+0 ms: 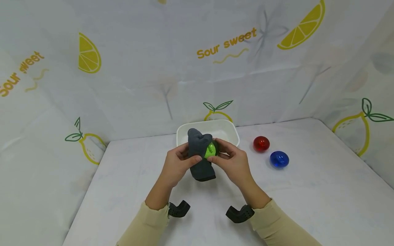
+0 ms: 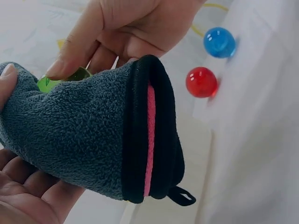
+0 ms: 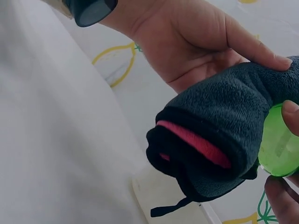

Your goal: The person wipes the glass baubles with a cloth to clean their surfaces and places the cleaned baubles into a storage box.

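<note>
My left hand [image 1: 176,164] grips a dark grey fuzzy mitt [image 1: 200,169], thumb in front and fingers behind. The mitt has a black-trimmed cuff, a pink lining [image 2: 150,140] showing in its opening and a small black loop [image 2: 182,196]. In the head view the cuff points down toward me. Between thumb and fingers, my right hand [image 1: 235,164] pinches a clear green ball [image 3: 280,142] against the mitt's side, near the thumb part. The mitt partly hides the ball in the left wrist view.
Behind the hands a white rectangular tray [image 1: 226,125] stands near the back wall. To the right lie a shiny red ball [image 1: 261,144] and a blue ball [image 1: 279,159] on the white-covered table [image 1: 307,198]. A lemon-printed cloth [image 1: 138,68] hangs around the table.
</note>
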`<action>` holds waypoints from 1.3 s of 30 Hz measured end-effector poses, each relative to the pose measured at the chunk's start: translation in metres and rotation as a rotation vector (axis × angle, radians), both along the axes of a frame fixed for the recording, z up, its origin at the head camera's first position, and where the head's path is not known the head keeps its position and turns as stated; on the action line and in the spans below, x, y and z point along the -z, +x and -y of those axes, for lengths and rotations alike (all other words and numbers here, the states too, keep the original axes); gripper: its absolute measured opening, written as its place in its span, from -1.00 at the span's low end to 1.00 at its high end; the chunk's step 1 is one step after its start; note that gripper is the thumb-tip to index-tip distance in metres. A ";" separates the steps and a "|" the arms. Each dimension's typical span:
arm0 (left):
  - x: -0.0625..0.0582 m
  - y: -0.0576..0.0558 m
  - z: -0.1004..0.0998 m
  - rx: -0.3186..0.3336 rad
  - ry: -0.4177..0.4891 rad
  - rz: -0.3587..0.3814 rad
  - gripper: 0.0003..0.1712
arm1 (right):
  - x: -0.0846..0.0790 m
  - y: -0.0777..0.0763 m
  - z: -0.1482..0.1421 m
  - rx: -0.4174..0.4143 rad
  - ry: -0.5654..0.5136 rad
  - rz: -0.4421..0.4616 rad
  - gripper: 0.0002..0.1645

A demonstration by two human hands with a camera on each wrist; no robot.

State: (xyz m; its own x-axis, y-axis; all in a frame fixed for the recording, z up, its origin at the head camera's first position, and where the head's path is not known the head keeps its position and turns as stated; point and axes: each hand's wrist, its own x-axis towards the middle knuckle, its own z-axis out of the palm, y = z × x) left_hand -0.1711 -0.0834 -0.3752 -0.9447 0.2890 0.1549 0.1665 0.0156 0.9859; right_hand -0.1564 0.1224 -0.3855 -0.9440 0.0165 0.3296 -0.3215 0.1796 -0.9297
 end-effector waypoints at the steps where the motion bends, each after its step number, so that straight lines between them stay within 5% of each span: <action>1: 0.000 0.000 0.000 -0.001 -0.004 0.004 -0.33 | 0.000 0.000 0.000 0.007 -0.001 0.002 -0.26; 10: 0.001 0.003 -0.001 -0.034 -0.029 0.012 -0.40 | -0.001 0.003 -0.001 -0.030 -0.019 0.059 -0.27; 18: 0.003 0.001 0.005 -0.028 0.034 -0.004 -0.43 | -0.003 0.004 -0.008 -0.175 0.044 -0.051 -0.28; 24: 0.002 -0.001 0.010 0.045 0.103 0.026 -0.40 | -0.008 0.006 -0.015 -0.166 0.091 -0.008 -0.32; 32: 0.001 0.000 0.009 0.089 0.102 -0.041 -0.36 | -0.012 0.007 -0.013 -0.146 0.103 0.065 -0.36; 39: 0.002 -0.002 0.006 0.035 0.066 -0.049 -0.50 | -0.013 0.010 -0.005 -0.049 0.220 -0.122 -0.33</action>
